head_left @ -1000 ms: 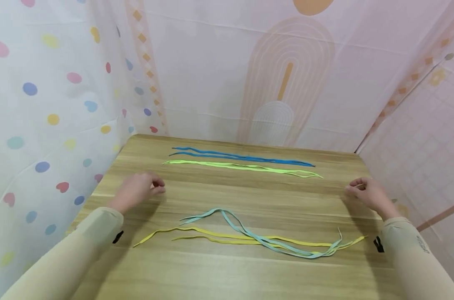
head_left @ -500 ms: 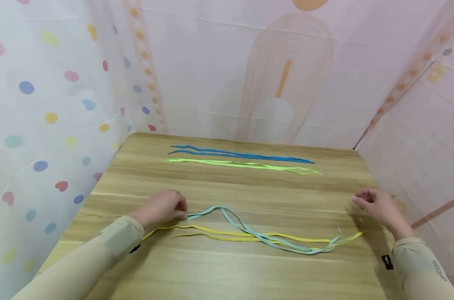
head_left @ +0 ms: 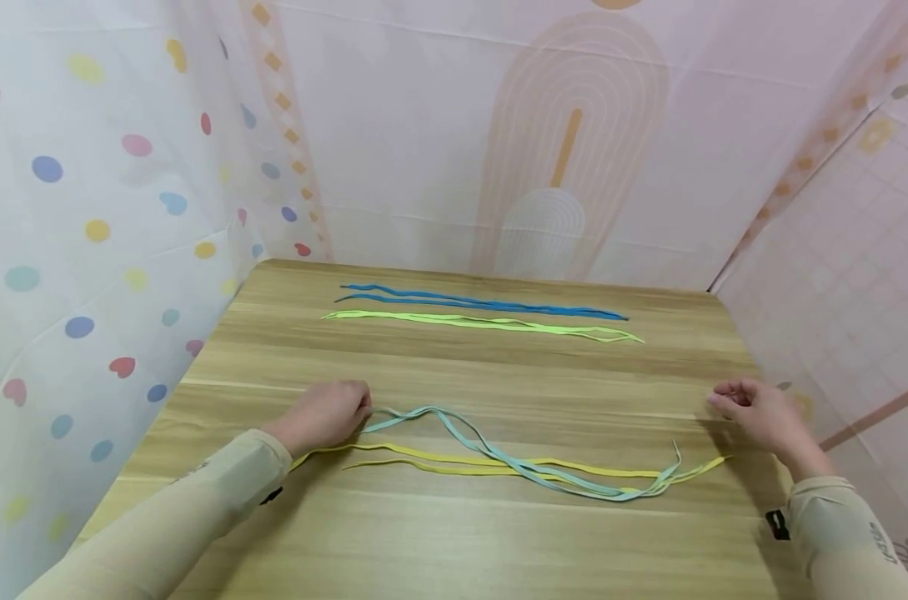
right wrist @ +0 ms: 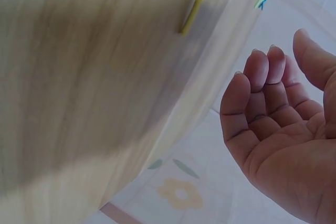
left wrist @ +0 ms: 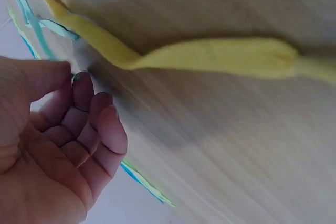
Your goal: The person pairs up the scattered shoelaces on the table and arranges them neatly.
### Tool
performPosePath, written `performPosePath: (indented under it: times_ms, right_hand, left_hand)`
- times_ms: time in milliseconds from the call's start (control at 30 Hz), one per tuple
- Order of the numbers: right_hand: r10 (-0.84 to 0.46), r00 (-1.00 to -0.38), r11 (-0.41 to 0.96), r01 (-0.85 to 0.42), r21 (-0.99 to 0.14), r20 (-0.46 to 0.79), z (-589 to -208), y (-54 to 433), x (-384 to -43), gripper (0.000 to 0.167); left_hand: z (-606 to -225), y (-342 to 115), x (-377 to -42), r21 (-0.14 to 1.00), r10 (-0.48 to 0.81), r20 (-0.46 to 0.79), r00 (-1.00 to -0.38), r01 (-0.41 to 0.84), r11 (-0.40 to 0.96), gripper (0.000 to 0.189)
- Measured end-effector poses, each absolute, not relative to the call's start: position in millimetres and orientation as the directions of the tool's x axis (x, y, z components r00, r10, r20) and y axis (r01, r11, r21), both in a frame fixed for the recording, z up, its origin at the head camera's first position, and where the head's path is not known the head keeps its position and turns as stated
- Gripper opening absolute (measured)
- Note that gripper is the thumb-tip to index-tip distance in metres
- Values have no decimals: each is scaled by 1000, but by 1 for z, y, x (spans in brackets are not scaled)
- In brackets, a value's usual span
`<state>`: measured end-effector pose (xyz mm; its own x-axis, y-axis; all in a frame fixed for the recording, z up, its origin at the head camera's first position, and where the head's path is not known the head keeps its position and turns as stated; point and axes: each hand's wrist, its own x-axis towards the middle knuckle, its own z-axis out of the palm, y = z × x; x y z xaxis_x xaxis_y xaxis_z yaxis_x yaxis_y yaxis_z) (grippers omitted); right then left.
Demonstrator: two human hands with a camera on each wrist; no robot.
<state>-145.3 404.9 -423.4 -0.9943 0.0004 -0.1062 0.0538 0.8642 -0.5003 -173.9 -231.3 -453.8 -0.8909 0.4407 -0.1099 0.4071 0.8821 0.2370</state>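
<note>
My left hand point(head_left: 326, 412) is low over the table, with thumb and index finger pinching one end of a pale teal flat shoelace point(head_left: 428, 409). In the left wrist view the fingertips meet beside the teal lace, and the other fingers curl loosely. From that hand the lace runs right in a hump and crosses a yellow shoelace point(head_left: 423, 455), whose left end is partly hidden behind the hand and wrist. My right hand point(head_left: 757, 412) hovers above the table's right side, fingers loosely bent and nothing in them, beyond the yellow lace's right tip.
Farther back on the wooden table point(head_left: 461, 542), a blue shoelace point(head_left: 544, 309) and a lime-green shoelace point(head_left: 544, 328) lie side by side, stretched nearly straight. Patterned curtains point(head_left: 416, 150) hang behind the table and along both sides.
My left hand has come nearer and to the right, down to the teal lace, and now pinches its end, which has shifted slightly. My right hand has moved slightly right and nearer.
</note>
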Motion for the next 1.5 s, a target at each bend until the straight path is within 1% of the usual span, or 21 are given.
performPosePath:
  times_ms: [100,200,300,367,467,633,733,933,1033,1167,1300,1500]
  right_hand:
    - [-7,-994,864,47,-502,-105,-424,404,-146,49]
    - [-13,-994,862,41,-505,-104,-425,404,-146,48]
    - [-20,-993,861,41,-506,-115,-425,404,-146,49]
    - [-23,-992,861,44,-506,-126,-426,405,-146,49]
    - [-31,-990,858,46,-512,-141,-427,406,-145,49]
    - [-48,-990,863,26,-504,-133,-431,406,-144,45]
    - [-54,-990,867,19,-499,-132,-432,405,-142,44]
    - [-57,-990,862,16,-506,-128,-432,404,-141,42]
    - [-54,-990,858,21,-514,-130,-433,403,-141,44]
    - [-42,-988,851,41,-523,-146,-434,403,-139,47]
    - [-40,-985,846,55,-530,-167,-436,403,-139,49]
    - [-65,-987,847,21,-532,-144,-433,396,-139,47]
  left_hand:
    - [-451,-236,-176,311,402,-88,-912,358,880,12]
    - [-449,-242,-181,359,364,-31,-931,329,873,8]
    - [-447,-251,-184,356,345,51,-937,340,871,2]
    - [-446,-256,-186,345,340,102,-935,353,869,6]
    - [-445,-263,-188,323,331,140,-933,359,875,9]
    - [-442,-271,-189,323,304,131,-944,331,887,9]
    - [-440,-275,-189,327,295,128,-947,321,889,12]
    - [-435,-281,-189,333,281,148,-948,316,889,14]
    - [-434,-284,-190,320,274,151,-950,309,896,16]
    - [-436,-288,-191,285,289,145,-946,320,903,15]
    - [-435,-289,-191,276,291,146,-945,322,906,15]
    - [-433,-294,-192,290,256,141,-956,287,913,15]
